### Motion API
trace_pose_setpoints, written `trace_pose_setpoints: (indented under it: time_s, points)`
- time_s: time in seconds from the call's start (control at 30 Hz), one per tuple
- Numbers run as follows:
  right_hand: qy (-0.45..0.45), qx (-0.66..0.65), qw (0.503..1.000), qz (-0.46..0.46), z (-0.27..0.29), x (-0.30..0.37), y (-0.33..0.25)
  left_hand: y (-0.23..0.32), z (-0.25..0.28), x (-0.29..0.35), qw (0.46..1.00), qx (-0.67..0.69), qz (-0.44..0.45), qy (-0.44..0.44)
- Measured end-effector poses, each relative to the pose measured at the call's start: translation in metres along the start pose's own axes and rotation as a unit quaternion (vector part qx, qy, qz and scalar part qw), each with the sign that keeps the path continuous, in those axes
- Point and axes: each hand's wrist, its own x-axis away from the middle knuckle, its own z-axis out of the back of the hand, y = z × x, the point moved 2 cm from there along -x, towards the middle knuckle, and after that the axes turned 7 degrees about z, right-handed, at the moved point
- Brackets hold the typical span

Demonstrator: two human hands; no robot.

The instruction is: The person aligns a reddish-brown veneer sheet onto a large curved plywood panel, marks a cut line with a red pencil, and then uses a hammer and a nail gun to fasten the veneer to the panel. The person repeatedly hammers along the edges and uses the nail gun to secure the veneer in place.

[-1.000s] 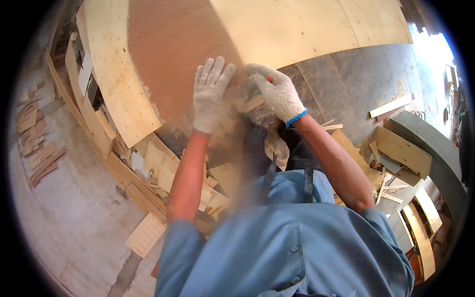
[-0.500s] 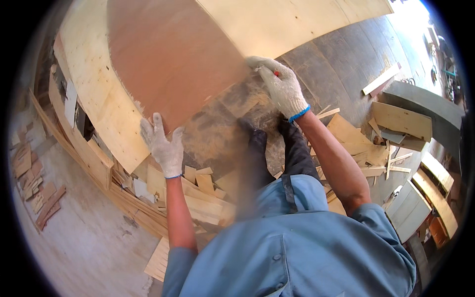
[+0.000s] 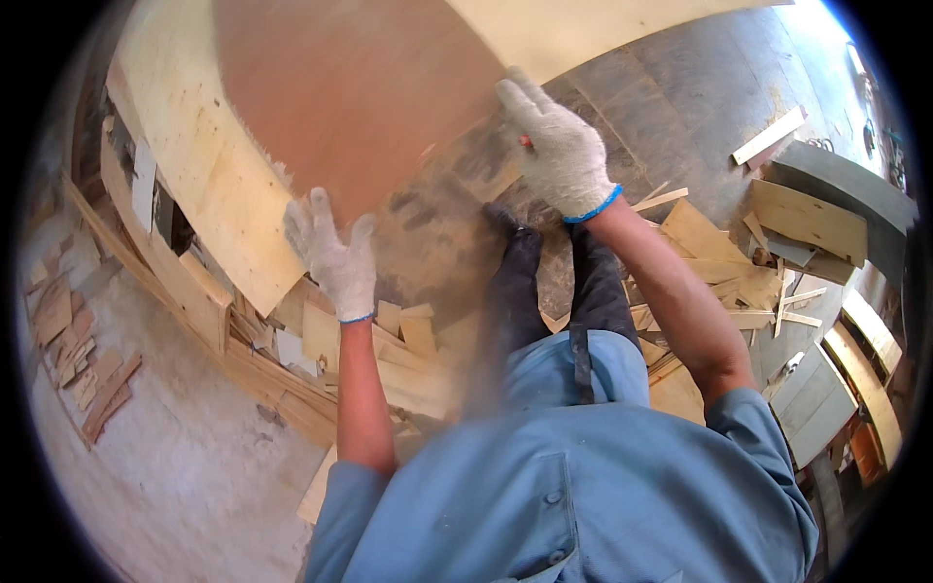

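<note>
Both hands wear off-white knit gloves with blue cuffs. My left hand [image 3: 337, 255] is open, its fingers spread at the near end of a reddish-brown sheet [image 3: 340, 107], beside a pale plywood sheet [image 3: 209, 155]. My right hand [image 3: 562, 151] has its fingers stretched out together, their tips at the right near corner of the reddish sheet. A small red spot [image 3: 526, 142] shows by its palm; whether it is an object or a mark, I cannot tell. Pale plywood [image 3: 573, 29] also shows on the sheet's right side.
Scrap wood strips [image 3: 418, 335] lie around my legs [image 3: 520, 282]. To the right are offcut boards [image 3: 807, 223] and a curved grey piece [image 3: 855, 180]. Long edge strips [image 3: 262, 394] run along the left, and brown offcuts [image 3: 107, 394] lie on the pale floor. The dark floor [image 3: 671, 87] is dusty.
The reddish sheet's near edge has shifted away from me, and both hands have moved forward with it. The right hand's fingers have straightened from a more curled pose. The view has shifted slightly.
</note>
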Motion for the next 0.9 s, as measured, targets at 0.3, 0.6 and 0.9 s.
trace_pose_setpoints:
  time_s: [0.3, 0.6, 0.9]
  points:
    - [0.03, -0.007, 1.0, 0.004, -0.013, 0.005, 0.008, -0.022, 0.004, 0.001, 0.997, 0.041, -0.057, 0.011]
    - [0.057, -0.012, 0.997, 0.041, -0.022, 0.011, 0.02, -0.021, 0.003, 0.007, 0.995, 0.09, -0.051, 0.0]
    - [0.025, 0.001, 0.999, 0.019, -0.014, 0.007, 0.016, -0.048, 0.052, -0.051, 0.975, 0.203, 0.032, -0.079]
